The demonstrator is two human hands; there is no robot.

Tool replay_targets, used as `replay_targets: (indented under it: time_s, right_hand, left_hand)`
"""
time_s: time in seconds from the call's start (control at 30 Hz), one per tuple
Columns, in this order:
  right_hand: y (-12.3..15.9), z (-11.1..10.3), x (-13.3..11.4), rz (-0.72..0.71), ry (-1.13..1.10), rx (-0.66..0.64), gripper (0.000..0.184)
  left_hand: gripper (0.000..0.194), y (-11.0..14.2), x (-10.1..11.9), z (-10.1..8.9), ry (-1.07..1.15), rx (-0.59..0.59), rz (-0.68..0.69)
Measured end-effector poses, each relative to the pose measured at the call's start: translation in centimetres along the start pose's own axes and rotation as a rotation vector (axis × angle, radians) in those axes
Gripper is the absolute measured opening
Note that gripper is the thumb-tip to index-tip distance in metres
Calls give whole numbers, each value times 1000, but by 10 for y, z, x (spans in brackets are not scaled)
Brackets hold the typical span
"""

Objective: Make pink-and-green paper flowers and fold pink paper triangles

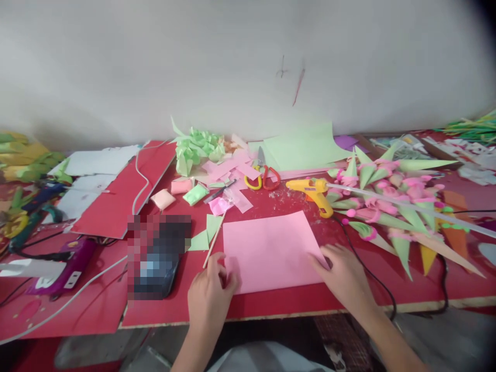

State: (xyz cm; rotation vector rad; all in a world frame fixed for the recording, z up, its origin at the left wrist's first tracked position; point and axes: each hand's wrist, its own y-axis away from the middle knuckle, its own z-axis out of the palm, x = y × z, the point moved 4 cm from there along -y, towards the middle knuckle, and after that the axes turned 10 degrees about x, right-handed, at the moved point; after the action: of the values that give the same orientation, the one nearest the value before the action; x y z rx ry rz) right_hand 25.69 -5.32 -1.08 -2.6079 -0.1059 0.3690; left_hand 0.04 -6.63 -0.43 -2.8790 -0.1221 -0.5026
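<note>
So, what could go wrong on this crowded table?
The yellow glue gun lies just behind the pink sheet; if it is hot, which I can't tell, a drip might mark the paper. Its black cord runs close by the right hand, so a sleeve or wrist could snag it and perhaps drag the gun.

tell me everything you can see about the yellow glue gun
The glue gun has a yellow plastic-looking body and an orange trigger. It lies on its side on the red table, nozzle pointing left, handle toward the person. A long translucent stick extends from its back over the paper flowers. Neither hand touches it.
</note>
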Motion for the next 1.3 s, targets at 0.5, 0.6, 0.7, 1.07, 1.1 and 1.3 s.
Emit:
replay_targets:
  time_s: [0.5,0.6,0.7,1.07,1.1,1.3]
  right_hand:
    - [4,5,2,-35,-32,-46,30]
    - [5,5,2,-49,-20,-58,30]
    - [4,6,2,-48,-5,-73,30]
    - [1,5,-1,-32,-5,-68,29]
    - [1,5,-1,-29,-4,-72,28]
    - [1,6,-1,-42,17,-77,30]
  left_hand:
    - [29,3,9,0,-61,-95,187]
    - [32,5,21,-2,-148,2,277]
    - [40,8,41,4,-95,-3,459]
    - [48,7,59,22,-5,-72,528]
    - [48,7,59,23,-1,-79,525]
    - [47,6,58,23,12,-80,523]
